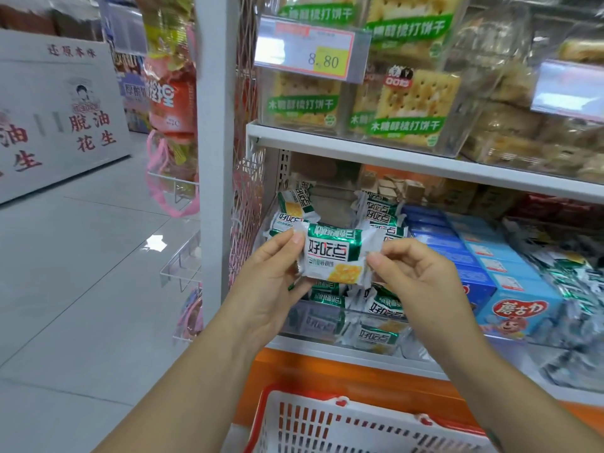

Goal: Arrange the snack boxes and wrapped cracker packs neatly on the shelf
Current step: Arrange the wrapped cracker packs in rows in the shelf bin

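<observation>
Down at the bottom, closest to us, a white plastic shopping basket with red handle clips (300,398) sits just below both forearms. Above it, the left hand (268,276) and right hand (421,276) share one silver-and-green foil-wrapped cracker pack (333,256). Fingers (291,238) of the left pinch its left crimped end, those of the right pinch the right end, and both sets are curled tight on the wrapper with the label facing us. The pack hangs in the air before the left end of the lower white metal shelf (327,351), just above the front edge. It is over a loose heap of matching foil packs (376,335) behind a clear front panel. Light blue cardboard snack boxes (510,289) are lined up just to the right of that heap. Now the risk, as I judge it: the grip is on thin, slick foil ends only, so one slip drops the pack into the basket or onto the floor. The heap below lies every which way, so a pack set on top could slide forward or knock its neighbours askew.
</observation>
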Demonstrator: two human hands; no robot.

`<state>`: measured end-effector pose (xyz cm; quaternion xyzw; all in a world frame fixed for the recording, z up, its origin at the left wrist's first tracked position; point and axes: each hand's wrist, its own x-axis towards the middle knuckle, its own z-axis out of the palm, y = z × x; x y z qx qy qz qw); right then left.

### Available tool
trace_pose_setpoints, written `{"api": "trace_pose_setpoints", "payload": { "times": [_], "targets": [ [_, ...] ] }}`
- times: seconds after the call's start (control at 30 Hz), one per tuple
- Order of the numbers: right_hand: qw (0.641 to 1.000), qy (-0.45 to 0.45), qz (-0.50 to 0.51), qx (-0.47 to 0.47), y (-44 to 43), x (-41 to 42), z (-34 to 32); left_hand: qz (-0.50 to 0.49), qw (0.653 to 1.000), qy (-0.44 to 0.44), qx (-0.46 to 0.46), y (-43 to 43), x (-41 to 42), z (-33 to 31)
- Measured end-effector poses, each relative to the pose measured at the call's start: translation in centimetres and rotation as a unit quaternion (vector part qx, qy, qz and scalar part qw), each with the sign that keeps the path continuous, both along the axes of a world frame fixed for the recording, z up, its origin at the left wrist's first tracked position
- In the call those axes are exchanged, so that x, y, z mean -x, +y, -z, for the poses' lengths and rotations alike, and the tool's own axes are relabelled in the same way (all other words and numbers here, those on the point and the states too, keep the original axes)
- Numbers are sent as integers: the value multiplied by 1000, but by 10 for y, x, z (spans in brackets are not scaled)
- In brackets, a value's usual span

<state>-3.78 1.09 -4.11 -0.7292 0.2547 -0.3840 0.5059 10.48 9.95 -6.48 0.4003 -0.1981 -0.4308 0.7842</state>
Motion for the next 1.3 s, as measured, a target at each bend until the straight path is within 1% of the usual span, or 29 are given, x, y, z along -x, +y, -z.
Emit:
{"api": "trace_pose_setpoints", "payload": {
  "times": [0.13,0.2,0.23,0.27,0.33,0.43,0.5,0.6,0.67,0.8,0.83,0.87,0.9,0.93,0.97,1.0,1.03,1.07,1.1,1.13,1.2,1.23,1.27,1.3],
  "targets": [
    [997,37,37,53,2,-4,-3,-5,999,31,-37,-3,4,6],
    [995,76,42,52,-1,-7,-4,-5,998,26,-50,-4,5,6],
    [995,83,44,25,-3,-9,-4,-4,998,15,-56,-3,4,4],
    [996,72,45,-25,-5,-11,-5,2,998,7,-61,-2,3,2],
    [990,12,32,-140,-7,-14,-7,35,997,17,-66,1,-2,0],
    [963,-59,9,-261,-6,-15,-10,77,993,43,-80,5,-5,-1],
    [932,-96,0,-348,-7,-14,-11,91,990,56,-88,5,-6,0],
    [869,-119,-6,-479,-6,-15,-13,106,986,93,-85,8,-8,-3],
    [844,-118,-3,-522,-5,-15,-13,110,985,104,-87,9,-10,-2],
    [832,-125,-9,-540,-4,-14,-12,115,984,109,-85,12,-9,-5],
    [836,-127,-11,-534,-5,-14,-11,113,984,104,-86,12,-9,-5],
    [850,-124,-14,-512,-6,-13,-11,106,987,84,-91,13,-10,-6],
    [878,-111,-16,-466,-7,-12,-10,90,989,36,-108,12,-11,-4],
    [920,-76,-13,-384,-8,-9,-9,70,987,-40,-136,11,-11,-2],
    [966,-14,-6,-258,-8,-6,-10,42,980,-117,-157,11,-12,-2],
    [992,57,4,-117,-7,-3,-12,13,970,-177,-163,11,-13,-1],
    [995,99,15,0,-5,-2,-15,-12,967,-202,-157,10,-14,0],
    [992,107,15,65,-4,-1,-18,-28,969,-202,-142,10,-15,-1],
    [991,100,5,85,-3,0,-19,-34,974,-188,-121,10,-15,-2],
    [993,91,-10,76,-2,-1,-21,-33,980,-169,-101,10,-13,-5],
    [997,63,-37,0,-3,-3,-20,-27,988,-133,-73,10,-10,-8],
    [997,55,-45,-27,-5,-4,-18,-29,989,-129,-65,9,-9,-9],
    [997,65,-45,-25,-6,-3,-17,-35,987,-142,-67,9,-9,-9],
    [996,83,-39,-4,-6,-2,-14,-46,979,-181,-82,9,-8,-7]
  ]
}}
